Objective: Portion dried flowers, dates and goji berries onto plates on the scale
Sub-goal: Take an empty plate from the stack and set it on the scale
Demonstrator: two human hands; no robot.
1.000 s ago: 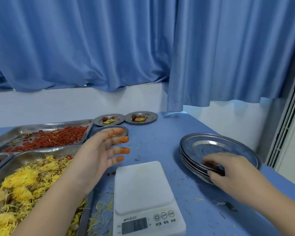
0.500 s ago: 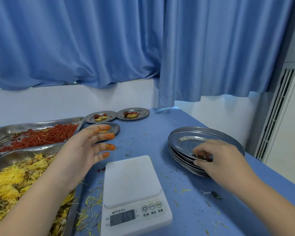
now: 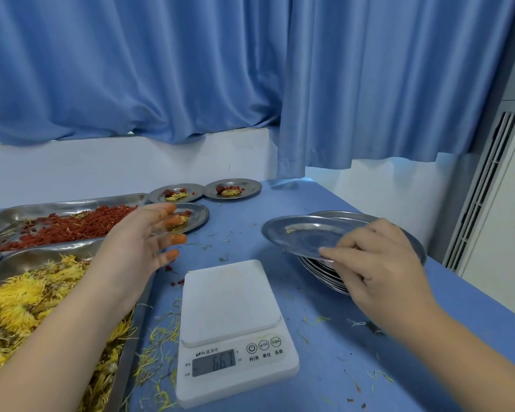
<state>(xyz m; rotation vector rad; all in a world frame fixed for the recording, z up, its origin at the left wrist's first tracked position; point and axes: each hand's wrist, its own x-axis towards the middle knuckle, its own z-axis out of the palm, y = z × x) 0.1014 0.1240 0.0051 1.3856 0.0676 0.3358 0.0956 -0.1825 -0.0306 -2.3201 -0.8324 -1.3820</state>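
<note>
The white scale (image 3: 231, 295) sits nearest on the blue table (image 3: 369, 367). The left hand (image 3: 140, 242) hovers open, fingers spread, beside the dried flowers (image 3: 18, 298). The right hand (image 3: 378, 263) pinches the top plate (image 3: 304, 233) at its near rim, tilted above the stack (image 3: 324, 272). Beyond lie goji berries (image 3: 66, 227) and three filled plates (image 3: 252, 187).

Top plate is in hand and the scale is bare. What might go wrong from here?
The right hand pinches the top plate only at its near rim, tilted above the stack; it may slip or clatter back.
The scale seems to read 661 on its display with nothing on it, so portions may weigh wrong unless it is zeroed with the plate on.
The open left hand hovers by a filled plate and might knock it.
</note>
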